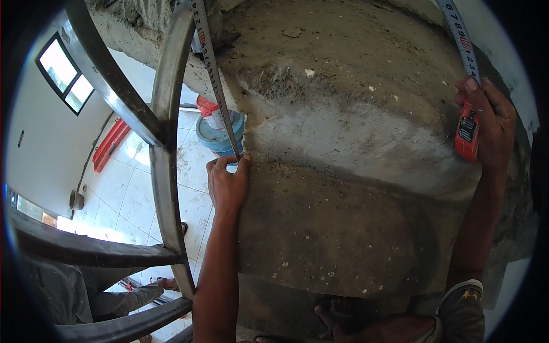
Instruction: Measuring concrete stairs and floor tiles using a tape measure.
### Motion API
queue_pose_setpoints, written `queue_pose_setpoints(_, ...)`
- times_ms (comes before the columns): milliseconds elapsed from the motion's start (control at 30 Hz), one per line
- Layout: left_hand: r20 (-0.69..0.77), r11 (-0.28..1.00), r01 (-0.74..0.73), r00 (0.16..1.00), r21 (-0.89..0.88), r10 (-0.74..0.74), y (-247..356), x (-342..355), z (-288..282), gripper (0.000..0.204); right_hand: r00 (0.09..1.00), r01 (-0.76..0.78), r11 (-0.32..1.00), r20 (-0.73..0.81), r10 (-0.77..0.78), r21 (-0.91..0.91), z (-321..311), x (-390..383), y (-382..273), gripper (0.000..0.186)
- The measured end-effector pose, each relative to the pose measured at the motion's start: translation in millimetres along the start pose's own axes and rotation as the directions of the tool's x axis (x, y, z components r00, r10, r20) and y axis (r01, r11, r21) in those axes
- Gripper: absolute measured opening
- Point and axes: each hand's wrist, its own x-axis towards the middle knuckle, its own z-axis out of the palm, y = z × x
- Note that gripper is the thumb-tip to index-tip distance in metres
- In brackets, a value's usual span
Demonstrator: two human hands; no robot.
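Observation:
My left hand (229,180) is closed at the outer edge of a rough concrete step (354,131), pinching the lower end of a metal tape blade (215,80). From there the blade runs up past the top of the view. Another stretch of blade (457,34) comes down at the upper right into a red tape measure case (468,137). My right hand (489,120) is wrapped round that case, with the thumb at the blade's mouth, near the wall side of the stairs. How the two stretches join is out of view.
A metal railing frame (166,143) stands close left of my left forearm. Beyond it, below, are a blue lidded bucket (214,134), a red-and-white tub (210,111), a red long case (111,143) and white floor tiles (134,188). Another person's grey-trousered leg (123,300) shows lower left.

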Motion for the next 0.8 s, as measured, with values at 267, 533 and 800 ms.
queue_pose_setpoints(267,0.072,0.986,0.096,0.994,-0.133,-0.087,3.4,-0.7,0.4,0.044,1.000,0.009,1.000,0.025,-0.008,-0.013,0.7,-0.2,-2.7,0.034)
queue_pose_setpoints(533,0.072,0.991,0.039,0.997,-0.132,-0.030,2.7,-0.7,-3.4,0.033,1.000,0.008,1.000,0.021,-0.008,-0.012,0.4,0.5,-0.3,0.035)
queue_pose_setpoints(800,0.058,0.989,0.002,0.998,-0.146,0.007,3.2,-1.5,-2.3,0.032,1.000,0.013,1.000,-0.018,-0.013,0.004,0.5,0.7,2.0,0.035)
